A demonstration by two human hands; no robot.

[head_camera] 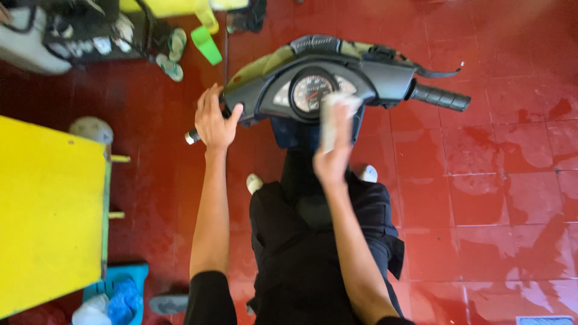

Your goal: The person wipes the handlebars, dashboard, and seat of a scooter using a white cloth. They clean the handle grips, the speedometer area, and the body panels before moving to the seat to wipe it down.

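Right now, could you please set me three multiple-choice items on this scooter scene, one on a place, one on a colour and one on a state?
1. Where does the left hand rest?
A. on the scooter's left handlebar grip
B. on the yellow table
C. on the floor

2. What colour is the floor?
A. blue
B. red
C. white

3. What is the right hand doing?
A. hanging empty in the air
B. gripping the right handlebar grip
C. pressing a pale cloth on the instrument panel

Answers:
1 A: the fingers wrap over the left handlebar grip, whose end pokes out below the hand.
2 B: glossy red tiles surround the scooter.
3 C: the pale cloth lies under the hand against the instrument panel, while the right handlebar grip stands free.
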